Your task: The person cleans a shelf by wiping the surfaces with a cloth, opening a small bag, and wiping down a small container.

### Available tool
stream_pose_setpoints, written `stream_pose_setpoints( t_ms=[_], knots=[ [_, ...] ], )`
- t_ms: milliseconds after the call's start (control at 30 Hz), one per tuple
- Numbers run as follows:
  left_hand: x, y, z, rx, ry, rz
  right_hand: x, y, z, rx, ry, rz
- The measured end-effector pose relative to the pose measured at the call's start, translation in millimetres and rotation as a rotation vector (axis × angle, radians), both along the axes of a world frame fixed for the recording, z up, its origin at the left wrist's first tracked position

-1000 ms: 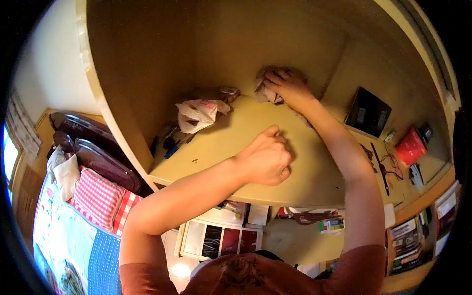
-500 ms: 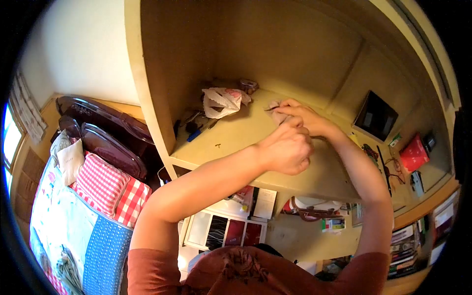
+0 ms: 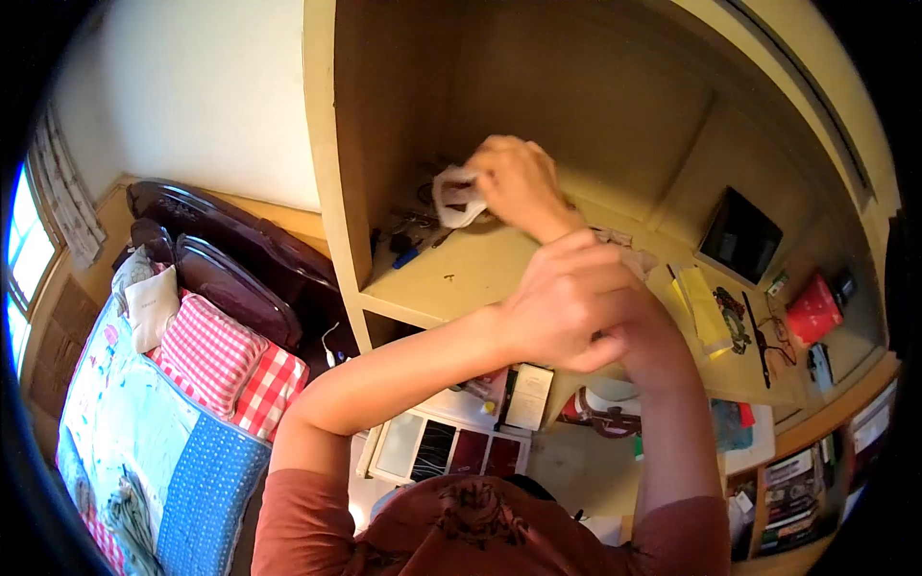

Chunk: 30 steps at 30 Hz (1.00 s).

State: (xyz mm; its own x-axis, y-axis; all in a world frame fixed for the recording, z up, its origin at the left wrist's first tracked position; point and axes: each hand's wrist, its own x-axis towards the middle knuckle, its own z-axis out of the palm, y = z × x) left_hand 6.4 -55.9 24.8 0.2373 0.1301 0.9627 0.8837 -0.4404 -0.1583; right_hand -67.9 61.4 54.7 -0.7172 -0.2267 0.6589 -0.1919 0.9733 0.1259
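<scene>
Yellowish shelf, on my feed: crumpled white bag at the blurred right hand, grip unclear; left hand curled shut.

A pale yellow shelf spans the middle of the scene. At its far left is a white plastic bag, with a blue pen-like item just to the left and nearer. Farther right lie a crumpled cloth, partly hidden, then a yellow folder, glasses and a red container; a dark tablet leans behind them. The bed on the left bears a red checked pillow, a white cushion and a blue blanket.
</scene>
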Motion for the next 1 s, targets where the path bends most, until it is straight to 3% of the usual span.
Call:
stream_pose_setpoints(
  t_ms=[100, 200, 233, 300, 367, 433, 500, 700, 1000],
  knots=[
    [-16.4, -14.8, 2.6, 0.042, -0.049, 0.120, 15.7, 17.7, 23.9, -0.502, 0.099, 0.174],
    [-30.4, -24.6, 3.8, 0.172, -0.343, 0.477, 44.0, 40.4, 40.1, -0.606, 0.160, 0.126],
    [-38.6, -26.2, 6.5, 0.034, -0.444, 0.546, 54.4, 44.9, 41.8, -0.635, 0.179, 0.123],
    [-54.1, -19.8, 8.4, -0.204, -0.637, 0.498, 77.3, 47.1, 41.1, -0.598, 0.264, 0.176],
    [-74.8, -15.3, 4.1, -0.580, -0.664, 0.314, 102.4, 42.5, 37.4, -0.565, 0.339, 0.229],
    [-81.9, -4.9, -0.7, -0.792, -0.837, -0.200, 123.2, 36.7, 34.8, -0.523, 0.289, 0.248],
    [-79.1, 2.7, -6.3, -0.952, -0.887, -0.119, 131.1, 38.5, 32.2, -0.477, 0.329, 0.323],
    [-86.0, 23.3, -28.8, -0.579, -0.653, 0.102, 164.4, 45.9, 43.3, -0.455, 0.169, 0.296],
    [-72.1, 11.3, -23.1, -0.535, -0.646, 0.084, 179.9, 25.4, 42.8, -0.456, 0.087, 0.295]
  ],
)
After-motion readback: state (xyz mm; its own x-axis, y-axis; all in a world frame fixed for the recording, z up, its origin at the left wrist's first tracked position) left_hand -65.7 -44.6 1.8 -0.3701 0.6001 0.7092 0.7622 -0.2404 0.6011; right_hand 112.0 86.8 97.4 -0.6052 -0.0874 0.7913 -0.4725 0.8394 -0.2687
